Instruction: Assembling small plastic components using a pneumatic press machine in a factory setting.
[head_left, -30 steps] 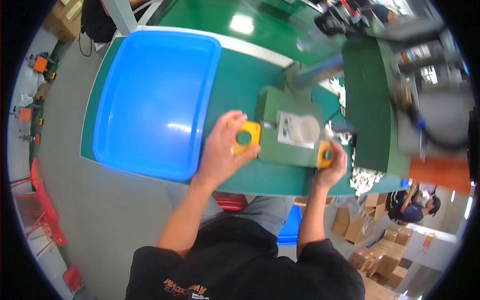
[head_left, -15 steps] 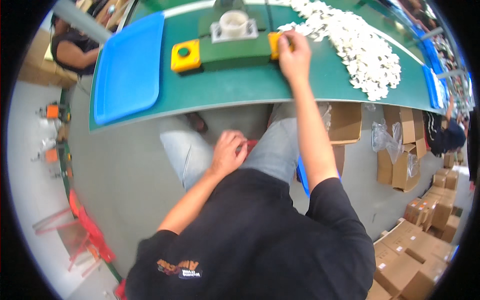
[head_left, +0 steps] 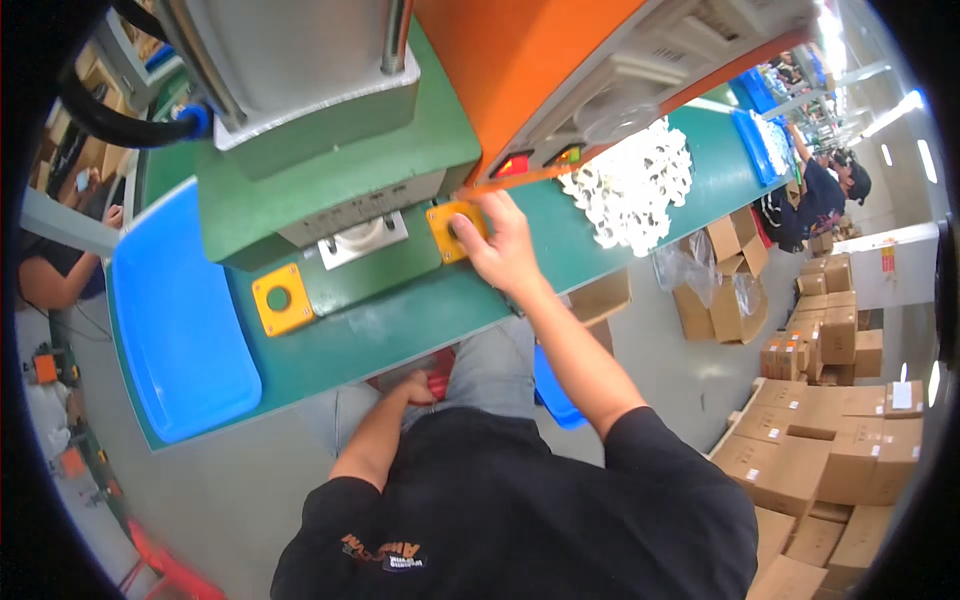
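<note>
My right hand (head_left: 503,250) is at the right yellow button box (head_left: 447,240). Its thumb lies over the dark button and the fingers curl round the far side. At the left end of the same green base sits a yellow box with a green button (head_left: 279,299). Between the boxes, a pale round part (head_left: 365,238) rests in a metal fixture (head_left: 333,257), partly covered by the green press head (head_left: 340,170) overhead. My left hand (head_left: 413,388) is low at my lap, fingers curled beside something red (head_left: 438,384); what they hold, if anything, is unclear.
A blue tray (head_left: 185,330) lies at the bench's left. White plastic parts (head_left: 635,185) are heaped right of an orange machine housing (head_left: 540,80). Open cartons (head_left: 725,300) stand on the floor, with stacked boxes (head_left: 830,450) behind. Other people sit farther along.
My view has tilted up and turned, bringing the press and orange housing into sight. My right hand stays at the right button box. My left hand stays at my lap.
</note>
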A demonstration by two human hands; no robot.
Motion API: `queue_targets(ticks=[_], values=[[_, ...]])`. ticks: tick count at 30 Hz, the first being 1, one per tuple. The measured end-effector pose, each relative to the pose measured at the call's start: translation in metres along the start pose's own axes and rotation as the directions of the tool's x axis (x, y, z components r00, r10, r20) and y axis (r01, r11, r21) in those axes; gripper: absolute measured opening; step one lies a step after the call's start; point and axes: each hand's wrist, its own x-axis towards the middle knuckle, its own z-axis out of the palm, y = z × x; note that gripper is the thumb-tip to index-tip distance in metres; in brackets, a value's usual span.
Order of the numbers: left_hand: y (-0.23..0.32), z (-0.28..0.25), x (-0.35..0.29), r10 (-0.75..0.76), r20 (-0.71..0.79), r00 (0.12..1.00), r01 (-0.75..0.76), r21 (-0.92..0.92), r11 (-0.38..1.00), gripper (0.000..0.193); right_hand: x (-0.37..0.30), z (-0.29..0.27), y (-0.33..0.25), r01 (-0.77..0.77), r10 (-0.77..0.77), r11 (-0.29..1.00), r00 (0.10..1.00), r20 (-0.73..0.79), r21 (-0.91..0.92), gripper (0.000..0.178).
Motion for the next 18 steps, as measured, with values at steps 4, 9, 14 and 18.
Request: queue_targets(ticks=[4,9,14,18], values=[[-0.052,0.023,0.010,0.153,-0.110,0.982,-0.149,0.043,0.988,0.077,0.077,-0.021,0.041,0.257,-0.253,0.941,0.966,0.044,-0.222,0.035],[-0.033,0.038,-0.027,0.209,-0.636,0.743,-0.281,-0.013,0.960,0.067,0.208,0.002,0.181,0.138,-0.183,0.928,0.978,-0.099,-0.347,0.033],[-0.032,0.015,-0.077,-0.304,-0.547,0.780,-0.077,-0.566,0.821,0.052,0.226,0.045,0.179,0.050,0.359,0.723,0.825,0.436,-0.690,0.034],[-0.052,0.012,-0.055,-0.287,-0.663,0.691,-0.353,-0.657,0.667,0.046,0.183,0.027,0.099,0.336,0.083,0.693,0.841,0.534,-0.637,0.036]])
